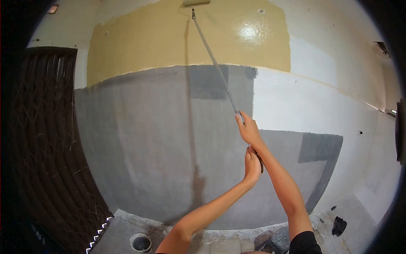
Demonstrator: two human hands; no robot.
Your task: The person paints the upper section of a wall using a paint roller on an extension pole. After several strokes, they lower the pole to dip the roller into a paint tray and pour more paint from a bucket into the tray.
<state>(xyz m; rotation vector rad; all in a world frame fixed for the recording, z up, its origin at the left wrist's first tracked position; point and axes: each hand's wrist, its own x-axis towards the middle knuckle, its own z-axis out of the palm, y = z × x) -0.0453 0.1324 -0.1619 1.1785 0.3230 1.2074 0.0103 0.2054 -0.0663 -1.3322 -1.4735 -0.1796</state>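
Observation:
A paint roller [196, 3] on a long extension pole [215, 63] reaches up to the top of the yellow-painted wall area [144, 42]. My right hand [249, 129] is wrapped round the pole from the right. Lower down, my left hand [252, 164] is closed round the pole near its dark bottom end. The pole slants up and to the left, and the roller appears to touch the wall. Wet paint shines at the upper right of the yellow area.
Below the yellow lies a grey-painted area [148, 144], with a white section [292, 101] to its right. A brown folding metal gate [46, 127] stands at left. On the floor are a round bucket [141, 243], a dark grey container [280, 240] and a crumpled black item [339, 226].

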